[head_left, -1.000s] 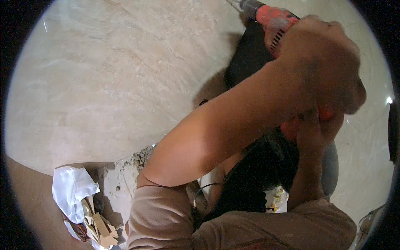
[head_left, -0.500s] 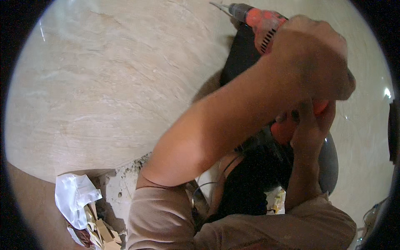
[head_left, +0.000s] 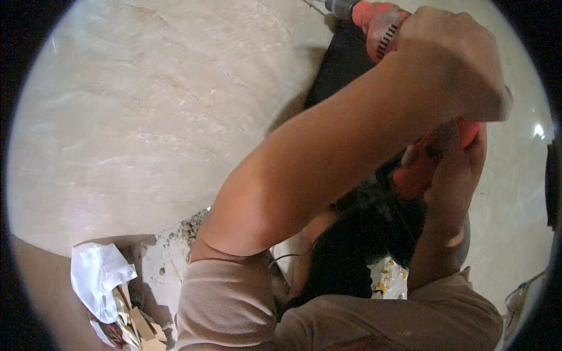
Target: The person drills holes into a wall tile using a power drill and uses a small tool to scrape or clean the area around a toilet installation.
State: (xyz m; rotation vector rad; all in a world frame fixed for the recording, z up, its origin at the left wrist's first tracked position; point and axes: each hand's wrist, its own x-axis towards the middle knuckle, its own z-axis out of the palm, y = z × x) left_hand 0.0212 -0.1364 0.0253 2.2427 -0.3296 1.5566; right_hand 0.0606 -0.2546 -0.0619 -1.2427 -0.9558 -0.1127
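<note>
A red and dark grey power drill [head_left: 380, 26] is held in both my hands at the upper right, its chuck toward the upper left and its bit running out past the top edge. My left hand [head_left: 453, 55] is closed over the drill's body behind the vent slots, and its forearm crosses the view from the lower left. Below it, my right hand [head_left: 459, 167] is wrapped round the red handle, partly hidden by the left wrist. Both hands' fingers are mostly out of sight. Pale veined stone-like surface [head_left: 146, 128] lies behind the bit and to its left.
A white plastic bag [head_left: 99, 281] and torn cardboard [head_left: 143, 327] lie at the lower left. Beside my left elbow the pale surface ends in a rough, crumbly edge [head_left: 187, 234]. A long dark shape [head_left: 339, 73] lies beneath the drill. Yellow-and-white scraps [head_left: 387, 279] show between my arms.
Both hands and the drill have shifted slightly up and to the right in the view. The bit's tip, visible before, is now cut off by the top edge. The grip looks the same.
</note>
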